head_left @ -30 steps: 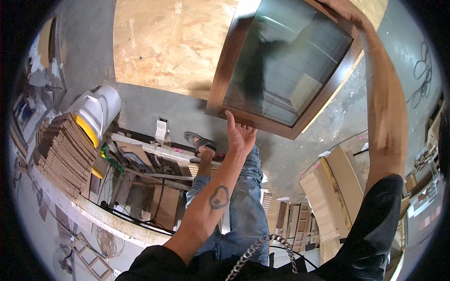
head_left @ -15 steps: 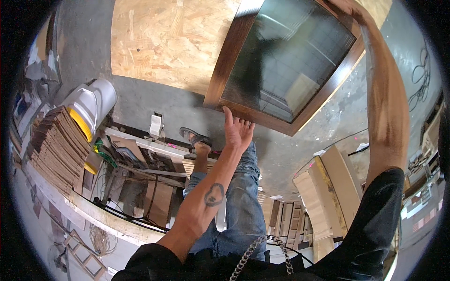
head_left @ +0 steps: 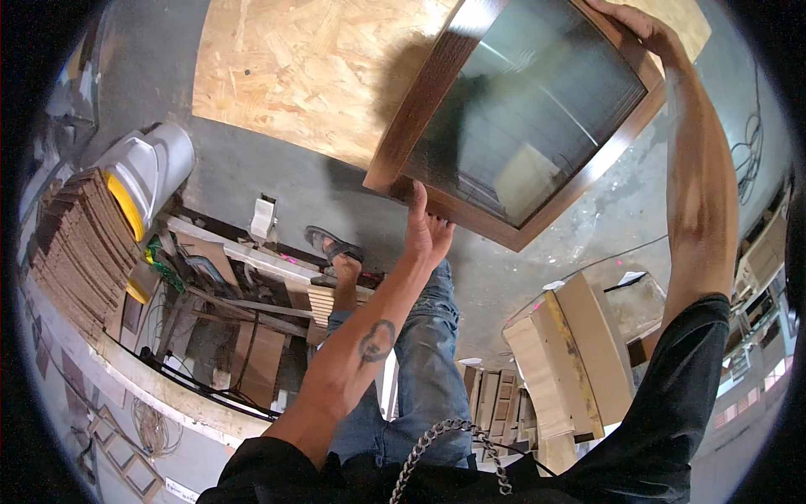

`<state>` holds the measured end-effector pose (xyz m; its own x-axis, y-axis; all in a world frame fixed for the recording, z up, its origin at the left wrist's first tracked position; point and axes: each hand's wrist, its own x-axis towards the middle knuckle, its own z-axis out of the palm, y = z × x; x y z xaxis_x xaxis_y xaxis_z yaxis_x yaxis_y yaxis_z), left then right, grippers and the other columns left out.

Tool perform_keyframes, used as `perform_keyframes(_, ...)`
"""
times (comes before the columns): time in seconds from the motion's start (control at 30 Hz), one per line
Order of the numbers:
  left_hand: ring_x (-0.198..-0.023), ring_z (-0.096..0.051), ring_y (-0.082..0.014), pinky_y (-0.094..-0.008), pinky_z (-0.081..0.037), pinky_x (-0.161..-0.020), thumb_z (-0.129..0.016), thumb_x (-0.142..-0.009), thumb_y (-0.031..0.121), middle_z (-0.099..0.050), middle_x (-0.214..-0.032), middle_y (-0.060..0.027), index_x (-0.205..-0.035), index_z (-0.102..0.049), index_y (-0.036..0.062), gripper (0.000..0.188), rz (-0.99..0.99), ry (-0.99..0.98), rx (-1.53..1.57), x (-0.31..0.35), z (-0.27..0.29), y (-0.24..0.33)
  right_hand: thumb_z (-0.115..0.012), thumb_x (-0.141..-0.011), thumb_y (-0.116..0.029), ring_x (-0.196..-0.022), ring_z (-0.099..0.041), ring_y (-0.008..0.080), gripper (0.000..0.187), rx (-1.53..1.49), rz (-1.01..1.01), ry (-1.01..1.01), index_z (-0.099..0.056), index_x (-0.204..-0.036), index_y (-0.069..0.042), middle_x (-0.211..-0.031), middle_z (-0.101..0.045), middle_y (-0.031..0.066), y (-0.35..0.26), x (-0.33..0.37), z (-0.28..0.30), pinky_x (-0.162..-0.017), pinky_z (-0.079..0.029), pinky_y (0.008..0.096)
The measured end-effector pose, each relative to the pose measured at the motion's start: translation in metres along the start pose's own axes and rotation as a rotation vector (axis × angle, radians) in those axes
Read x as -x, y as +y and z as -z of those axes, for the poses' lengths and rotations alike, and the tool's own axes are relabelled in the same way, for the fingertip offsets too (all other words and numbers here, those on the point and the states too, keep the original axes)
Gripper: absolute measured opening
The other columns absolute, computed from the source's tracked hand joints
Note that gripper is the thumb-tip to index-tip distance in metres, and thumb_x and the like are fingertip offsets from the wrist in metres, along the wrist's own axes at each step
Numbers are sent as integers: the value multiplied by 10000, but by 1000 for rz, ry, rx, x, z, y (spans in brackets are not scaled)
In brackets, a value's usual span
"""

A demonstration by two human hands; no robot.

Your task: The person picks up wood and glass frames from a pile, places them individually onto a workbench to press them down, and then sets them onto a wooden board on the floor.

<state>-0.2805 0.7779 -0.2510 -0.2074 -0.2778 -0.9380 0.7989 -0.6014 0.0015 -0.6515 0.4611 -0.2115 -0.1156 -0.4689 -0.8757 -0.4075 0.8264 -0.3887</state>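
A brown wooden cabinet door with a glass pane (head_left: 537, 126) is held tilted in front of me, above the floor and partly over a sheet of chipboard (head_left: 294, 84). My left hand (head_left: 429, 231) grips its near edge by the lower left corner, thumb on the face of the frame and fingers underneath. At the far right corner my right hand (head_left: 634, 23) is wrapped over the frame's edge. Part of the door's far edge lies beyond the top of the picture.
A white bucket (head_left: 172, 160) with a yellow rim stands at the left beside a stack of brown boards (head_left: 80, 252). Cardboard boxes (head_left: 592, 344) sit at the lower right. A coiled cable (head_left: 747, 155) lies on the right floor. A sandalled foot (head_left: 334, 245) is near the wooden rail.
The far right corner of the door and my right hand have shifted slightly right and down in view. Both hands keep their hold, and the surroundings have shifted a little left.
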Motion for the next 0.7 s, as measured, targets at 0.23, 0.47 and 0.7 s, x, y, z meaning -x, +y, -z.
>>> perform_keyframes(0.23,-1259,-399,-230,-413,-305,-1096,-740,-728,554,-456,-1343,-32,-1373,-383,118,857,-12,-2,-24,1,1,6,-638,-750,-674,-1109,-548,241,830,343,42,127,-595,-1190,28,-1215,-612,129,18,-37,8,-956,-416,371)
perform_keyframes(0.47,-1353,-298,-276,-418,-224,-1147,-651,-831,509,-309,-1465,-110,-1457,-230,74,871,86,85,-219,11,7,11,-623,-853,-476,-1123,-548,299,629,279,174,297,-510,-1291,-40,-1255,-556,195,-2,7,-22,-961,-411,443)
perform_keyframes(0.7,-1260,-453,-224,-353,-374,-1043,-576,-908,454,-435,-1395,-143,-1417,-342,15,712,198,21,-1132,144,51,91,-530,-915,-316,-1333,-368,271,604,818,479,796,-326,-1434,-85,-1523,-248,137,61,108,-209,-1062,-261,594)
